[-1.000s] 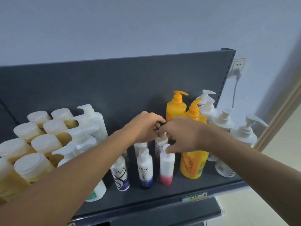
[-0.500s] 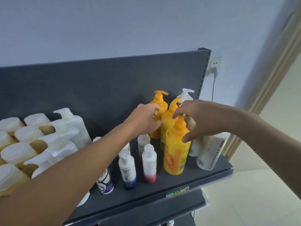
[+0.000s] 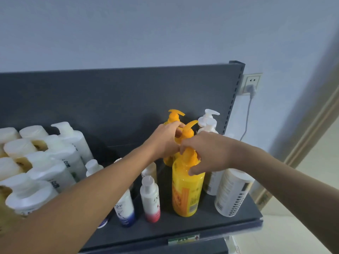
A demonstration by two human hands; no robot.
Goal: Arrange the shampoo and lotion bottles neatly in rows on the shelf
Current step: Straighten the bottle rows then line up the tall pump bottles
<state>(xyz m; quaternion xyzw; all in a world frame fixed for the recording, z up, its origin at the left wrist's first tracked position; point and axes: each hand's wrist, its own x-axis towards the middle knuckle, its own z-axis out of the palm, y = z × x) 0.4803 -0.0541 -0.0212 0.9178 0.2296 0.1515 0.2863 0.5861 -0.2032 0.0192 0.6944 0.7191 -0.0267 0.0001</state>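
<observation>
yellow front pump bottle [image 3: 187, 191] is standing near the shelf [image 3: 183, 228] front edge, right hand [image 3: 207, 153] grasping its neck; left hand [image 3: 165, 140] is gripping the middle yellow bottle [image 3: 187, 132] just behind. bare shelf is lying before it.

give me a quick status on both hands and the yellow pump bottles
Right hand closed on front yellow pump bottle at the neck. Left hand gripping the middle yellow bottle. Small Dove bottles crowd the left side.

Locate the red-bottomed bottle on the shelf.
Head view, front row, centre: the red-bottomed bottle stands between the blue-bottomed bottle and the front yellow bottle.
</observation>
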